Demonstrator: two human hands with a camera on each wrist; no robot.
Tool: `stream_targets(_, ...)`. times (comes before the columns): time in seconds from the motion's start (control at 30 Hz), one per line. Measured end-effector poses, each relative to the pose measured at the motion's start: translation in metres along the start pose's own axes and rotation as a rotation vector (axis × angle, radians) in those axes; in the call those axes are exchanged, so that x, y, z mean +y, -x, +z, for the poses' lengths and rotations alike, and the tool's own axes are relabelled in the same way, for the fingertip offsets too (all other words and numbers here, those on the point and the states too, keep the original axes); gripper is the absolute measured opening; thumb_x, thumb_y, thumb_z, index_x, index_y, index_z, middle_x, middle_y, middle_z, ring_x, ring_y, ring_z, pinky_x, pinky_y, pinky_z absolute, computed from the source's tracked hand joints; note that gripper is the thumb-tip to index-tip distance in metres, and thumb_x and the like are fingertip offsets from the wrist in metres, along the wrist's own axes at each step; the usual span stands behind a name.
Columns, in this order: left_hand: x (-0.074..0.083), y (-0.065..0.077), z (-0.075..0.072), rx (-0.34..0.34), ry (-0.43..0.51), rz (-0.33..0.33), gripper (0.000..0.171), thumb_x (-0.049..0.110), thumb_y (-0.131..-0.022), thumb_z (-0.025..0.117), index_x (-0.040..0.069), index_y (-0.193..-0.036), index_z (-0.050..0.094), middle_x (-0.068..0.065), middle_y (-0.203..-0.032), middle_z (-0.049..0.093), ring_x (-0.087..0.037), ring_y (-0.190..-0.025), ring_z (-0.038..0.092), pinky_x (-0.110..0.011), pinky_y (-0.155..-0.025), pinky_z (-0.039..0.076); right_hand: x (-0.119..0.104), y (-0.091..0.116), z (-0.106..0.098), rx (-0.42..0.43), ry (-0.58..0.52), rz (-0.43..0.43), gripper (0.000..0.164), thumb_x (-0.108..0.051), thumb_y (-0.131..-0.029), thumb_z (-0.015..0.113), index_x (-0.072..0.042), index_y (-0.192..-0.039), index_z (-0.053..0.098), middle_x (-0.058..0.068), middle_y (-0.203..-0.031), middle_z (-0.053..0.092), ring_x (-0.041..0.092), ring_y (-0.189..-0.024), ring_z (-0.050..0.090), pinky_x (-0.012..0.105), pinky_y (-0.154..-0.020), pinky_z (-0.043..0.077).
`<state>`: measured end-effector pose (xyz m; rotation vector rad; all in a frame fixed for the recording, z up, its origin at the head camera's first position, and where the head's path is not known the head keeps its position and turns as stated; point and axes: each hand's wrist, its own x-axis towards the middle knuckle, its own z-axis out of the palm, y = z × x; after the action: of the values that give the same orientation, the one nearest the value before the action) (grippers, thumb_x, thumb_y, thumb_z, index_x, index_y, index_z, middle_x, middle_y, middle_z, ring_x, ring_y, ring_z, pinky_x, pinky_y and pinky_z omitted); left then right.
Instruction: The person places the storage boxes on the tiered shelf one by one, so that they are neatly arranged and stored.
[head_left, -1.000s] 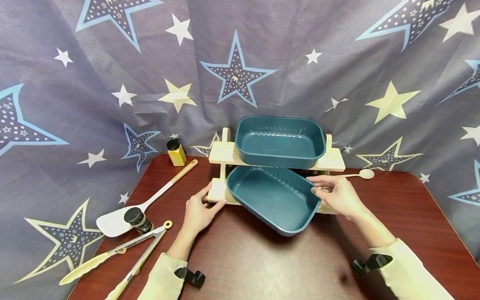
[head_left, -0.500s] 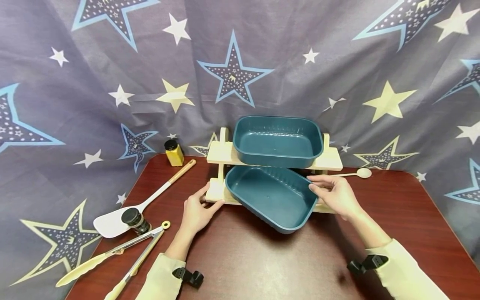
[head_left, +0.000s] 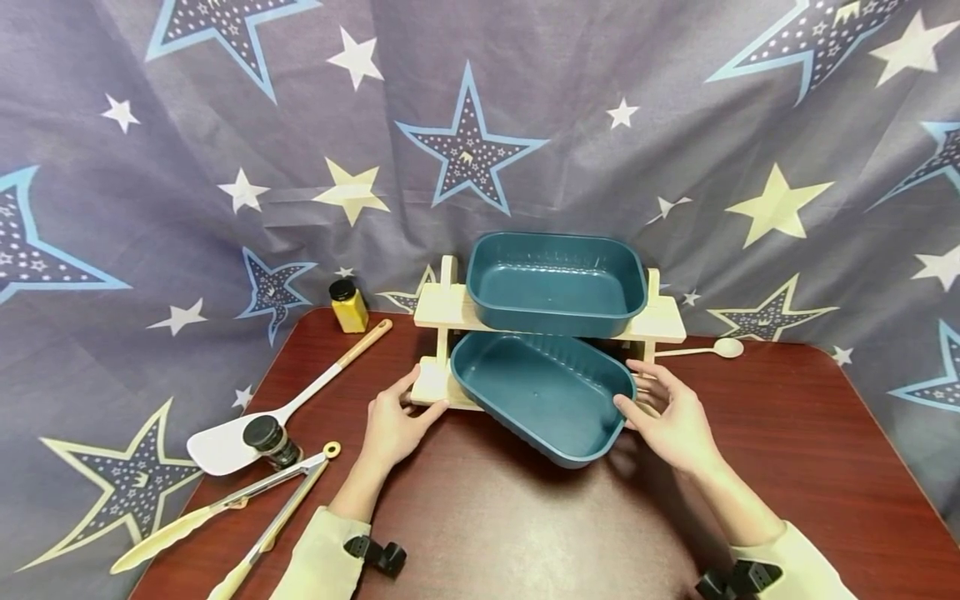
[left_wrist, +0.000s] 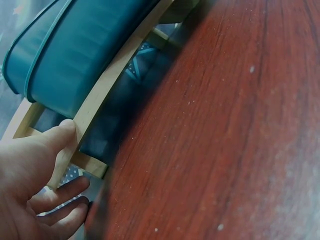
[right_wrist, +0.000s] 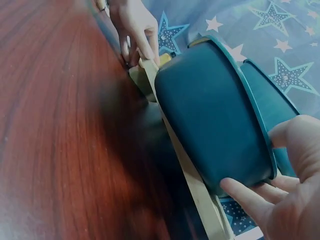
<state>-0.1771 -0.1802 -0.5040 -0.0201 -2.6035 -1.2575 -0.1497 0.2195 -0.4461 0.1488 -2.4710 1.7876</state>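
A two-tier pale wooden rack [head_left: 437, 382] stands at the back of the table. My left hand [head_left: 393, 427] holds the left end of its lower shelf, thumb on the front edge, as the left wrist view also shows. A teal rectangular bin [head_left: 551, 400] sits askew on that lower shelf, its near right corner jutting out past the front. My right hand [head_left: 673, 423] grips this bin's right end, thumb at the rim and fingers spread along the outer wall [right_wrist: 210, 115]. A second teal bin [head_left: 558, 321] rests straight on the upper shelf.
To the left lie a white spatula [head_left: 307, 396], a black-capped spice jar [head_left: 273, 442] and metal tongs [head_left: 217, 508] with cream tips. A yellow jar [head_left: 348, 307] is at the back left. A pale spoon [head_left: 726, 347] lies behind the rack's right side, before a star-patterned curtain [head_left: 570, 192].
My right hand has shifted its hold on the lower bin, moving lower and spreading its fingers at the right end. My left hand and both bins stay about where they were.
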Motion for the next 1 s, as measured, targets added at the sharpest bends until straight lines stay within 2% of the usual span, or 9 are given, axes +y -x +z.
stream_targets(0.27, 0.002, 0.001, 0.001, -0.013, 0.011, -0.005, 0.078, 0.030, -0.086, 0.092, 0.007, -0.152, 0.059, -0.015, -0.143, 0.069, -0.030, -0.110, 0.077, -0.048, -0.094, 0.065, -0.004, -0.006, -0.003, 0.022, -0.005, 0.051, 0.047, -0.001, -0.099, 0.070, 0.001, -0.145, 0.059, 0.035, -0.135, 0.066, -0.011, -0.097, 0.069, 0.026, -0.073, 0.066)
stream_targets(0.5, 0.001, 0.001, 0.001, 0.006, 0.007, -0.001, 0.078, 0.029, -0.085, 0.093, 0.007, -0.152, 0.060, -0.015, -0.142, 0.070, -0.029, -0.109, 0.078, -0.047, -0.092, 0.065, -0.006, -0.015, -0.007, 0.038, 0.036, 0.059, 0.041, -0.006, -0.101, 0.070, 0.002, -0.141, 0.061, 0.033, -0.135, 0.067, -0.011, -0.097, 0.069, 0.017, -0.077, 0.063)
stream_targets(0.57, 0.001, 0.001, 0.001, 0.011, 0.007, -0.001, 0.078, 0.029, -0.084, 0.093, 0.007, -0.151, 0.060, -0.015, -0.141, 0.071, -0.028, -0.108, 0.078, -0.047, -0.092, 0.065, -0.006, -0.013, -0.007, 0.036, 0.081, 0.048, 0.044, -0.009, -0.101, 0.072, 0.000, -0.142, 0.060, 0.031, -0.136, 0.068, -0.002, -0.103, 0.072, 0.012, -0.081, 0.060)
stream_targets(0.7, 0.000, 0.002, 0.002, 0.012, 0.010, 0.001, 0.078, 0.029, -0.084, 0.093, 0.007, -0.151, 0.060, -0.015, -0.141, 0.070, -0.028, -0.108, 0.078, -0.047, -0.092, 0.065, -0.005, -0.005, -0.002, 0.023, 0.166, 0.014, 0.057, -0.011, -0.099, 0.075, -0.001, -0.150, 0.051, 0.030, -0.140, 0.067, 0.031, -0.122, 0.073, 0.004, -0.090, 0.052)
stream_targets(0.73, 0.000, 0.002, 0.002, 0.011, 0.013, 0.002, 0.078, 0.029, -0.084, 0.093, 0.006, -0.151, 0.060, -0.015, -0.141, 0.070, -0.029, -0.108, 0.078, -0.047, -0.092, 0.065, -0.005, -0.003, -0.001, 0.018, 0.176, 0.007, 0.061, -0.011, -0.099, 0.076, -0.001, -0.152, 0.048, 0.030, -0.141, 0.066, 0.037, -0.126, 0.070, 0.006, -0.093, 0.052)
stream_targets(0.8, 0.000, 0.002, 0.002, 0.010, 0.013, 0.001, 0.078, 0.029, -0.084, 0.093, 0.006, -0.151, 0.060, -0.015, -0.142, 0.070, -0.029, -0.108, 0.078, -0.047, -0.092, 0.065, -0.005, 0.001, 0.002, 0.006, 0.165, 0.008, 0.066, -0.010, -0.099, 0.076, -0.001, -0.155, 0.042, 0.031, -0.144, 0.063, 0.044, -0.132, 0.066, 0.016, -0.101, 0.056)
stream_targets(0.93, 0.000, 0.001, 0.002, 0.011, 0.007, 0.000, 0.079, 0.029, -0.084, 0.093, 0.006, -0.151, 0.060, -0.015, -0.142, 0.070, -0.029, -0.109, 0.078, -0.047, -0.092, 0.065, -0.008, 0.004, 0.006, 0.002, 0.153, 0.014, 0.067, -0.008, -0.100, 0.073, -0.001, -0.157, 0.038, 0.033, -0.146, 0.061, 0.046, -0.135, 0.063, 0.046, -0.109, 0.054)
stream_targets(1.0, 0.000, 0.001, 0.002, 0.008, 0.003, 0.001, 0.079, 0.028, -0.084, 0.093, 0.006, -0.152, 0.060, -0.016, -0.141, 0.070, -0.029, -0.108, 0.078, -0.047, -0.092, 0.065, -0.008, 0.005, 0.006, 0.010, 0.165, 0.016, 0.064, -0.007, -0.101, 0.071, -0.001, -0.157, 0.040, 0.033, -0.145, 0.062, 0.046, -0.135, 0.063, 0.051, -0.110, 0.052)
